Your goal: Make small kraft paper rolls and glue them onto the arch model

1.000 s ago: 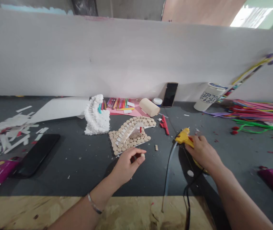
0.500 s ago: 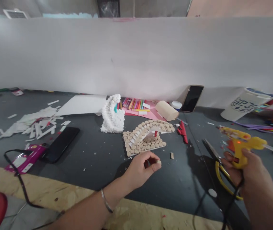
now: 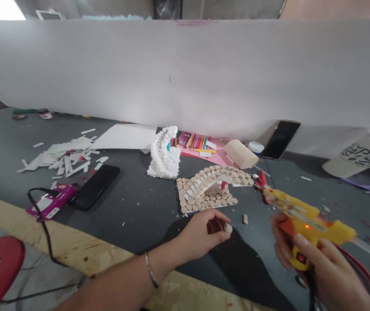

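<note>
Between thumb and fingertips, my left hand (image 3: 202, 233) pinches a small beige paper roll (image 3: 228, 228). My right hand (image 3: 317, 263) is wrapped round the handle of a yellow hot glue gun (image 3: 314, 220), its small orange light lit and its nozzle pointing left. Just beyond my left hand stands a model bridge (image 3: 217, 172), an arch with white steps over a flat base, both covered in beige round pieces. Another small beige roll (image 3: 245, 219) lies on the table to the right of my left hand. The scissors are mostly hidden behind my right hand.
A white textured model (image 3: 164, 157) stands left of the bridge. Crayons (image 3: 194, 141), a beige paper tube (image 3: 241, 154) and a leaning phone (image 3: 281, 139) line the back. Paper strips (image 3: 65, 157), a black phone (image 3: 96, 186) and a purple device (image 3: 52, 203) lie left; a cup (image 3: 356, 153) stands right.
The glue gun in my right hand has moved left, closer to the bridge and my left hand. The view has shifted slightly, and my left hand keeps its pinch on the small roll.
</note>
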`<action>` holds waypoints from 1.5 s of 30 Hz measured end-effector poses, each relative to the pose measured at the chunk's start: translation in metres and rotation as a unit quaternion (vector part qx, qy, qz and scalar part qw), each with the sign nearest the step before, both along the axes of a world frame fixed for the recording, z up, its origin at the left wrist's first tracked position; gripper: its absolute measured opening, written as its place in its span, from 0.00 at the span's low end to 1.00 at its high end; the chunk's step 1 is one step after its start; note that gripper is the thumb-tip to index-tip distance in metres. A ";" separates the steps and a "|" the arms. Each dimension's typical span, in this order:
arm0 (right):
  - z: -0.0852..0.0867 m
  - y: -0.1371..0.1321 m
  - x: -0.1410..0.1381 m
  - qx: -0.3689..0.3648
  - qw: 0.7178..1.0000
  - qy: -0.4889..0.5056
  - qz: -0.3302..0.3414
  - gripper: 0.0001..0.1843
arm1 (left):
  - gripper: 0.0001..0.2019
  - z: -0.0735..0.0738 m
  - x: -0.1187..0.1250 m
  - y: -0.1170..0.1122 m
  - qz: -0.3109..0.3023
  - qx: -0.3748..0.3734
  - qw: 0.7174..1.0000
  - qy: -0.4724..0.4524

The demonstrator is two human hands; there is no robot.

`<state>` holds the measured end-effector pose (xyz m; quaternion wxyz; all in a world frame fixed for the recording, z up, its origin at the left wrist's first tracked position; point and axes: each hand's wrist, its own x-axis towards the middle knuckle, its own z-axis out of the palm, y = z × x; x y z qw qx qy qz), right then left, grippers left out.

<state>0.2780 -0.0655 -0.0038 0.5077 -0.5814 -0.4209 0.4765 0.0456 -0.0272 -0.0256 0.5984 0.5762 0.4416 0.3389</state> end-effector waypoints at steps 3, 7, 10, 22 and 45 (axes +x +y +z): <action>-0.011 -0.004 -0.014 -0.014 0.995 -0.024 0.101 0.23 | 0.09 -0.002 0.000 0.000 0.000 0.019 1.000 0.004; -0.021 -0.010 -0.030 -0.016 0.993 -0.048 0.105 0.23 | 0.07 -0.003 -0.001 0.001 0.020 0.010 1.000 -0.010; -0.025 -0.015 -0.034 -0.024 0.994 -0.036 0.102 0.24 | 0.08 -0.005 -0.001 0.004 0.034 -0.036 0.997 -0.060; -0.019 -0.019 -0.041 -0.018 0.989 0.032 0.143 0.30 | 0.15 0.010 -0.007 0.015 0.094 -0.165 0.958 -0.214; -0.023 -0.012 -0.034 -0.036 0.972 -0.053 0.227 0.31 | 0.17 0.009 -0.006 0.017 0.096 -0.189 0.950 -0.229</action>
